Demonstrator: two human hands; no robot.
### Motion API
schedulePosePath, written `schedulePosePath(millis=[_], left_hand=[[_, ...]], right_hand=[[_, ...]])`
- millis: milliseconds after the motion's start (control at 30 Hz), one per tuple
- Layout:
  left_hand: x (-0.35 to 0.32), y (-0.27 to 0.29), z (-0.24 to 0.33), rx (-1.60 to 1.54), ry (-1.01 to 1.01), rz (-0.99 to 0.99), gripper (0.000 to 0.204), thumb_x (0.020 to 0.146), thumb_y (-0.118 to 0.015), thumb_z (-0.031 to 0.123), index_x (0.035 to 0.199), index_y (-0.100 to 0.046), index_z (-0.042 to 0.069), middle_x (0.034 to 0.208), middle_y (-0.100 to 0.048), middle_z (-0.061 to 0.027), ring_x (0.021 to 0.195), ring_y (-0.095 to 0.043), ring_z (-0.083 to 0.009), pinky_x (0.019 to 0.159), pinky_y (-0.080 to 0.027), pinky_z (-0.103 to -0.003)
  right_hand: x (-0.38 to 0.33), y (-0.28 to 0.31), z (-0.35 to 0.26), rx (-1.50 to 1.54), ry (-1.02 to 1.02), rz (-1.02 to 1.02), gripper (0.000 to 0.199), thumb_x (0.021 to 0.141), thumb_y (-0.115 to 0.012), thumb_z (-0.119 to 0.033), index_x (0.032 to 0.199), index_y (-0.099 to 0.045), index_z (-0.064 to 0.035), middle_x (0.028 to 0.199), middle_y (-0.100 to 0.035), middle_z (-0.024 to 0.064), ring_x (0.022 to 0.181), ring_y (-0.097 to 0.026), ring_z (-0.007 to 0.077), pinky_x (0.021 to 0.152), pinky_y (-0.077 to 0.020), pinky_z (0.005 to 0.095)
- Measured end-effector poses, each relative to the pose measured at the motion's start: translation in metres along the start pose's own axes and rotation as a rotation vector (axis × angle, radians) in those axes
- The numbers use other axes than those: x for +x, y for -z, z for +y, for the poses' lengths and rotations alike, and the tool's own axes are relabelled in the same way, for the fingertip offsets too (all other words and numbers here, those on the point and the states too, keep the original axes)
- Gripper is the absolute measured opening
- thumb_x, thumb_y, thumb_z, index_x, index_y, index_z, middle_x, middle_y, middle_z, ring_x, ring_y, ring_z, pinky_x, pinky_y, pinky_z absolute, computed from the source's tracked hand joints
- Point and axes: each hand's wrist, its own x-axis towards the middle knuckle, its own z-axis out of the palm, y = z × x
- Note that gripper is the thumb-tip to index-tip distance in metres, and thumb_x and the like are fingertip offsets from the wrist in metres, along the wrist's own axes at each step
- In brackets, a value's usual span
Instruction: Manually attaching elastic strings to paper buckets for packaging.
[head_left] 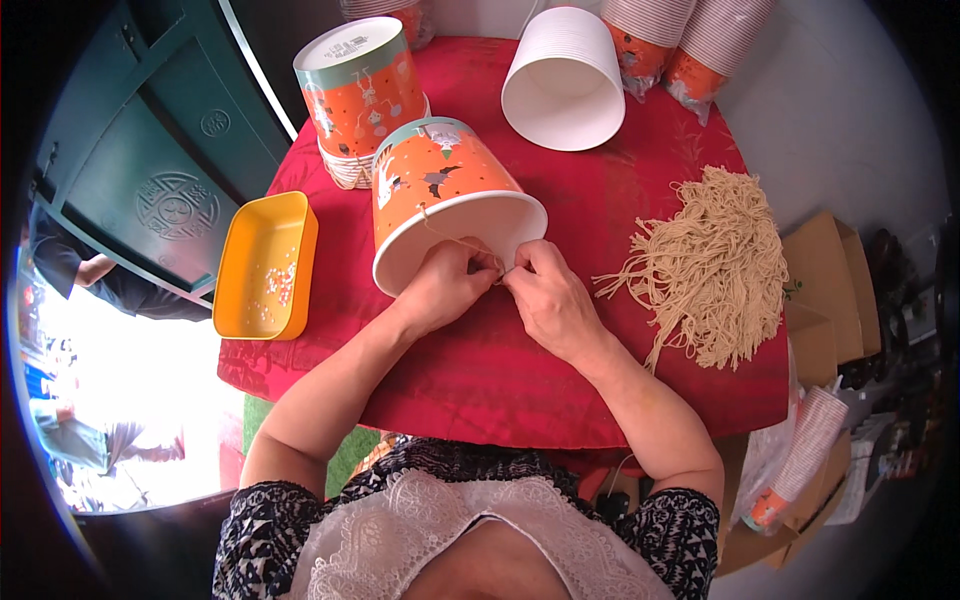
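Note:
An orange paper bucket (pixel 449 170) with printed figures lies tilted on the table, its white rim turned toward me. A thin beige cord (pixel 437 232) comes out of its side near the rim and runs to my fingers. My left hand (pixel 452 283) reaches at the bucket's mouth, thumb and fingertips pinched on the cord. Close beside it, my right hand (pixel 548 300) pinches the cord's end just off the rim. The fingertips of both hands nearly meet. What exactly lies between them is too small to make out.
Upside-down stacked buckets (pixel 362 95) stand behind, left. A white bucket (pixel 563 85) lies at the back. A heap of beige cords (pixel 715 270) covers the right side of the red tablecloth (pixel 470 390). The yellow tray (pixel 244 235) at left holds small beads. Cartons (pixel 822 275) stand right.

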Motion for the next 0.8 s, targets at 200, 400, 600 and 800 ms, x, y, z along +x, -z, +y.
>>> schedulePosePath(millis=[200, 400, 600, 800], left_hand=[[-0.001, 0.000, 0.004, -0.023, 0.048, 0.011, 0.014, 0.080, -0.061, 0.005, 0.086, -0.067, -0.005, 0.085, -0.070, -0.0158, 0.081, -0.067, -0.0239, 0.076, -0.051, -0.034], [0.000, -0.001, -0.006, -0.021, -0.013, 0.024, 0.012, 0.083, -0.060, 0.006, 0.088, -0.066, -0.003, 0.078, -0.065, -0.0096, 0.068, -0.061, -0.0167, 0.061, -0.048, -0.030], [0.000, -0.001, -0.004, -0.024, -0.031, 0.022, 0.011, 0.086, -0.060, 0.008, 0.091, -0.064, -0.001, 0.071, -0.060, -0.0038, 0.054, -0.053, -0.0092, 0.045, -0.044, -0.026], [-0.001, -0.001, -0.002, -0.033, 0.032, 0.000, 0.010, 0.086, -0.060, 0.007, 0.091, -0.063, -0.001, 0.072, -0.061, -0.0037, 0.054, -0.053, -0.0093, 0.045, -0.044, -0.026]], right_hand=[[-0.001, 0.001, -0.005, 0.008, -0.073, 0.003, 0.007, 0.076, -0.065, 0.001, 0.075, -0.057, 0.0020, 0.087, -0.053, 0.0135, 0.081, -0.059, 0.0293, 0.065, -0.0539, 0.0379], [-0.002, 0.003, -0.003, 0.066, -0.166, 0.007, 0.008, 0.077, -0.066, 0.000, 0.082, -0.059, -0.0004, 0.075, -0.058, 0.0128, 0.062, -0.061, 0.0306, 0.055, -0.0510, 0.0408], [-0.002, -0.002, -0.007, 0.090, -0.278, 0.055, 0.014, 0.080, -0.068, -0.002, 0.089, -0.058, -0.0009, 0.063, -0.061, 0.0140, 0.055, -0.065, 0.0298, 0.050, -0.0504, 0.0381], [-0.004, -0.005, -0.007, -0.019, -0.351, -0.006, 0.013, 0.083, -0.067, -0.014, 0.082, -0.059, -0.0030, 0.064, -0.065, 0.0154, 0.056, -0.065, 0.0337, 0.051, -0.0517, 0.0433]])
